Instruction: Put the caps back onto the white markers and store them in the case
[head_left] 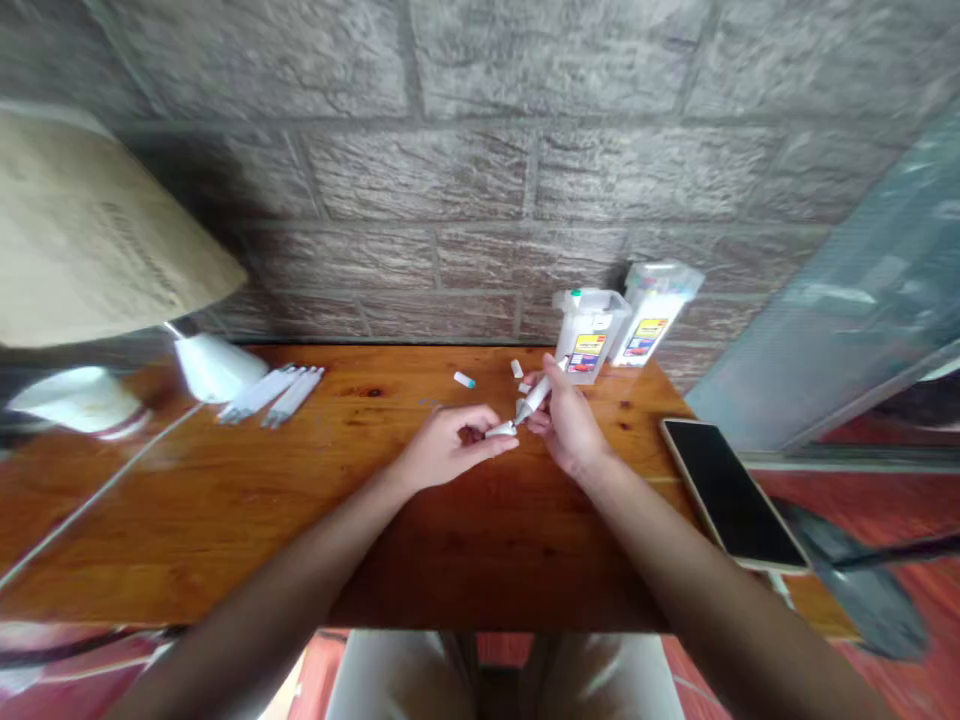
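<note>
Over the middle of the wooden table (360, 520), my left hand (442, 447) pinches a small white marker cap (501, 430) between thumb and fingers. My right hand (570, 415) grips a white marker (535, 396), its grey tip end pointing down and left towards the cap. Tip and cap are very close together; whether they touch I cannot tell. Beyond my hands lie a white cap with a teal end (464, 380) and a loose white cap (517, 368). Another small white piece beside my right fingers is partly hidden.
Two clear plastic marker cases (592, 335) stand against the brick wall at the right. A phone (739, 495) with a cable lies near the right edge. White markers (292, 397), a lamp (217, 368) and a white cup-like container (79, 400) are on the left, with a white cord (112, 478).
</note>
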